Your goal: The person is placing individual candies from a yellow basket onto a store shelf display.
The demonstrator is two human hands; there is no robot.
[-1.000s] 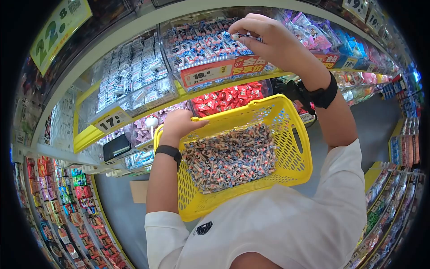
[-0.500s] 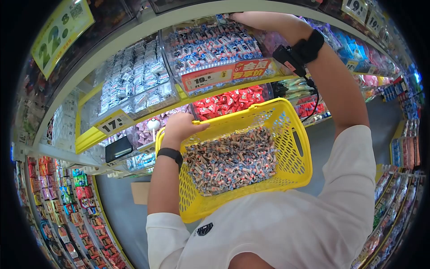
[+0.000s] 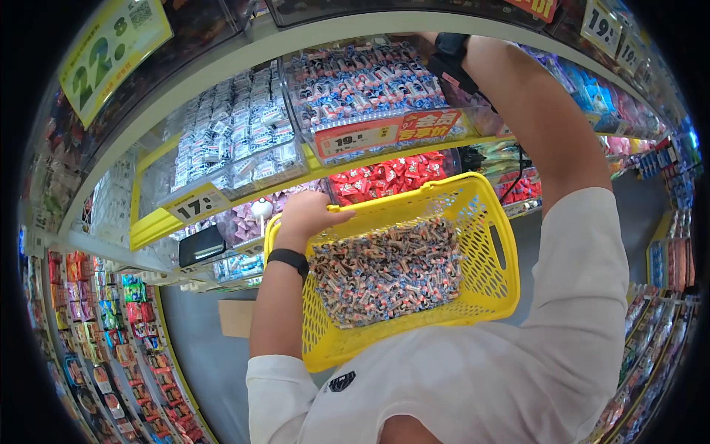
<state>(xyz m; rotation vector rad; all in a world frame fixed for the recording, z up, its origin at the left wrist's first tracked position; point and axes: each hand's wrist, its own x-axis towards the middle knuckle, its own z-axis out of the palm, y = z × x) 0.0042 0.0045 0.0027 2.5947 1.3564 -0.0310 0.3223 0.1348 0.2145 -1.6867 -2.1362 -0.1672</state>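
My left hand [image 3: 307,214] is closed over the far rim of a yellow plastic basket [image 3: 492,303], thumb lying along the edge. Many small wrapped candies [image 3: 384,274] cover the basket's bottom. My right arm reaches up over a clear bin of blue-and-white wrapped candies [image 3: 370,81]. Only a sliver of my right hand [image 3: 427,35] shows at the bin's back; its fingers are hidden behind the shelf above. A black strapped device [image 3: 451,63] sits on that wrist.
Left of that bin stands another with white-wrapped candies [image 3: 233,133]. Red-wrapped candies [image 3: 392,177] lie on the shelf below. A dark phone-like device [image 3: 202,246] and a price tag [image 3: 196,203] are at the shelf's left. The upper shelf edge [image 3: 340,33] overhangs the bins.
My right hand has gone farther in behind the upper shelf edge, so less of it shows. My left hand keeps hold of the basket; the whole view has shifted slightly.
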